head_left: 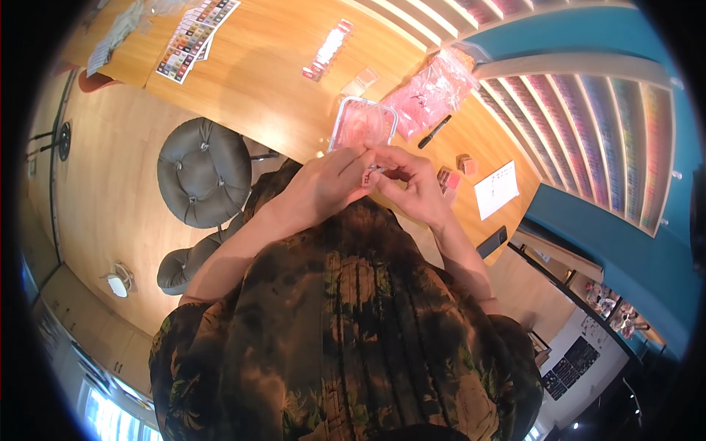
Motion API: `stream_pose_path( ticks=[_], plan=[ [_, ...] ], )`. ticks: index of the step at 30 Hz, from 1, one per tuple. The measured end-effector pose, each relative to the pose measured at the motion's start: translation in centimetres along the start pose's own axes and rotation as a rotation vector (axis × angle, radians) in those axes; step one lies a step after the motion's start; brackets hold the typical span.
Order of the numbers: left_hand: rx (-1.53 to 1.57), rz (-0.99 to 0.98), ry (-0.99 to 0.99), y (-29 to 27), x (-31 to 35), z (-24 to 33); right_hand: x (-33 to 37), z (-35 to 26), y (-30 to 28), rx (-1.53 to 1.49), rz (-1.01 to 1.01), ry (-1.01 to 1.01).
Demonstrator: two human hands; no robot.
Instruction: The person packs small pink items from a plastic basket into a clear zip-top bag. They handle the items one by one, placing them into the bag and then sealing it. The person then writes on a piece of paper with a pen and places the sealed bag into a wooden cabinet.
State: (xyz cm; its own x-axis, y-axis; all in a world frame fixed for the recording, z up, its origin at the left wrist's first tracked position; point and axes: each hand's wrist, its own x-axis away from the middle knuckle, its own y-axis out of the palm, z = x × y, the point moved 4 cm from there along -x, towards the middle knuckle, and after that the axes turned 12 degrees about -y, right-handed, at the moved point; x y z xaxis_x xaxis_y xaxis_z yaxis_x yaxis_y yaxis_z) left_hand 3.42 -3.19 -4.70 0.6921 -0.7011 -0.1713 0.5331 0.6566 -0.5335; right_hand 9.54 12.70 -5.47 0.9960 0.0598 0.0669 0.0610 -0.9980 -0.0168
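Observation:
Close in front of my body, my left hand (pixel 334 180) and my right hand (pixel 413 182) meet at the fingertips. Between them they pinch a small pale piece with dark marks (pixel 369 177), too small to name and partly covered by my fingers. Just beyond the hands stands a clear, square plastic tub (pixel 393 112) with pink contents. A pink-filled clear plastic bag (pixel 434 90) lies behind it to the right. Right of my right hand sit a small pink-and-brown box (pixel 448 181) and a little brown block (pixel 465 164).
On the wooden table (pixel 257 66) lie a black marker (pixel 435 132), a white written sheet (pixel 497 189), a dark phone (pixel 492 241), a long clear case (pixel 328 50) and a colour chart (pixel 195 40). A rack of colours (pixel 573 140) lines the right. A grey cushioned stool (pixel 204 173) stands left.

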Motion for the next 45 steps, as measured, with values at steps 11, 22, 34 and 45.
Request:
stream_pose_path(
  ticks=[11, 22, 34, 45],
  plan=[
    [0.061, -0.073, -0.043, -0.1, 0.1, -0.3, 0.5, 0.2, 0.6, -0.019, 0.003, 0.045],
    [0.134, -0.151, -0.072, -0.6, -1.4, -0.7, 0.1, 0.5, -0.7, 0.013, -0.04, 0.005],
    [0.733, -0.206, -0.346, -1.5, -2.5, -2.4, 0.0, 1.4, -2.4, -0.394, 0.221, 0.17],
    [0.171, -0.03, -0.755, 3.6, -1.2, -9.7, -5.0, 1.9, 0.4, 1.056, 0.154, -0.136]
  ],
)
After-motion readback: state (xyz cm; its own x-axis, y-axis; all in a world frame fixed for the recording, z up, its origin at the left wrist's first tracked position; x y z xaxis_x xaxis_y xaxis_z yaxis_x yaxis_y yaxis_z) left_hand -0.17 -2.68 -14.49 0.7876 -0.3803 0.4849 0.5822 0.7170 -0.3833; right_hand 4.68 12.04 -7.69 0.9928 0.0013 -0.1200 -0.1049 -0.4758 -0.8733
